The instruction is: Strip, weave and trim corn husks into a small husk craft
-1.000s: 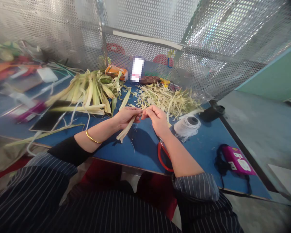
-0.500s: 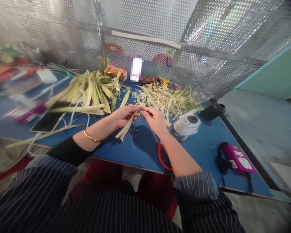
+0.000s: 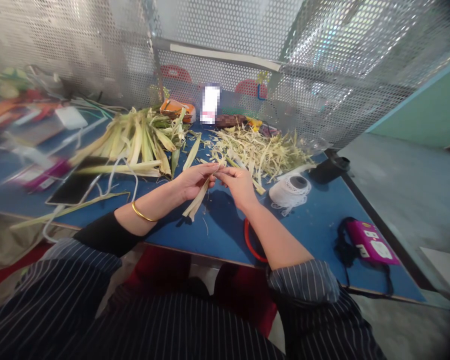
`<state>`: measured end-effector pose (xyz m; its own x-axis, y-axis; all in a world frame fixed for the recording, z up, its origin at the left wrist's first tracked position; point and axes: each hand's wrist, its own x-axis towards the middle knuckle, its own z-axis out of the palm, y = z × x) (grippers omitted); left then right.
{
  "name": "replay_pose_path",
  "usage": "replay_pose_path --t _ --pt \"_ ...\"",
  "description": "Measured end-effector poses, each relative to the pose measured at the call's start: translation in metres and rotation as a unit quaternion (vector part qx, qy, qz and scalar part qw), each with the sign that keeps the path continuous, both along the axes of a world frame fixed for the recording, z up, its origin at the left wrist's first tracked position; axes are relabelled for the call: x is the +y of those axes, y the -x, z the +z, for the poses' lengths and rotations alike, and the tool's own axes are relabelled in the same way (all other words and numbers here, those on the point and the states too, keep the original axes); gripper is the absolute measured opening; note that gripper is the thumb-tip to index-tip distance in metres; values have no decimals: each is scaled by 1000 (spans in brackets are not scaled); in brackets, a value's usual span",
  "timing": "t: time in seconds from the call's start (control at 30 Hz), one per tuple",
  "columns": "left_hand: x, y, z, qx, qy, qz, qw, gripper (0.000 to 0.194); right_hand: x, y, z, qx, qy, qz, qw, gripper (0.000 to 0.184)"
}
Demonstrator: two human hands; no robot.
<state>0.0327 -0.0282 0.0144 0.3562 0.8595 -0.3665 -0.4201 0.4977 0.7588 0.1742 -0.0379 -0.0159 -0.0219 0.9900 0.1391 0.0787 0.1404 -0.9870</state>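
My left hand (image 3: 195, 181) is closed on a pale corn husk (image 3: 197, 202), whose wide end hangs down toward the table's front. Right beside it, my right hand (image 3: 237, 184) pinches at the husk's upper end, fingertips meeting those of the left. What exactly lies between the right fingertips is too small to make out. Below my right forearm shows the red handle of a pair of scissors (image 3: 248, 240), the rest hidden. A spool of white string (image 3: 288, 194) stands to the right of my right hand.
A heap of shredded husk (image 3: 273, 156) lies behind my hands, with a pile of whole husks (image 3: 137, 137) to its left. A phone (image 3: 73, 185) with a white cable, a black cylinder (image 3: 330, 170) and a purple box (image 3: 373, 244) are on the blue table (image 3: 303, 250). A perforated metal screen (image 3: 225, 30) stands behind.
My hands have shifted slightly left, and the right fingers have drawn in closer to the husk's upper end. The husk stays in my left hand.
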Motion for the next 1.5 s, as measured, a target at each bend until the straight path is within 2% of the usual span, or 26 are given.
replay_pose_path --t 0.17,0.27,0.37,0.47,0.57,0.67,0.8,0.87,0.93,0.97,1.03,1.1,1.17,1.23,1.37,1.5 --pt "3 2 0 17 7 2 1000 13 0 -4 5 57 21 46 997 18" --pt "3 1 -3 51 -8 15 999 11 3 -10 8 140 77 93 983 17" --pt "0 -3 -10 111 -57 36 992 10 5 -16 11 183 128 97 970 15" --pt "-1 -6 -19 205 -151 65 965 14 6 -17 12 175 152 90 969 12" --pt "0 -7 -29 258 -248 64 932 16 5 -17 11 168 173 93 966 11" --pt "3 -4 -35 280 -284 40 916 14 4 -16 11 174 187 102 961 11" --pt "5 -1 -38 326 -334 34 884 11 5 -16 12 170 165 108 965 10" --pt "5 -1 -36 332 -326 39 884 8 7 -18 11 120 137 89 979 8" --pt "5 -2 -32 303 -260 45 916 4 9 -21 9 -15 86 36 995 8" --pt "4 -2 -30 282 -222 48 932 3 10 -22 8 -103 53 9 993 7" --pt "4 -3 -28 251 -168 56 952 3 11 -25 6 -266 -14 -15 964 6" --pt "6 -2 -28 251 -159 61 953 3 11 -27 4 -356 -63 -4 932 13" --pt "8 0 -32 286 -190 60 937 5 10 -27 5 -384 -86 7 919 19" --pt "11 4 -37 338 -251 57 905 8 9 -28 7 -378 -84 12 922 21" --pt "15 10 -42 411 -352 31 840 16 10 -29 8 -324 -68 32 943 23" --pt "15 9 -36 410 -409 43 814 13 15 -30 -1 -228 -19 61 972 22"
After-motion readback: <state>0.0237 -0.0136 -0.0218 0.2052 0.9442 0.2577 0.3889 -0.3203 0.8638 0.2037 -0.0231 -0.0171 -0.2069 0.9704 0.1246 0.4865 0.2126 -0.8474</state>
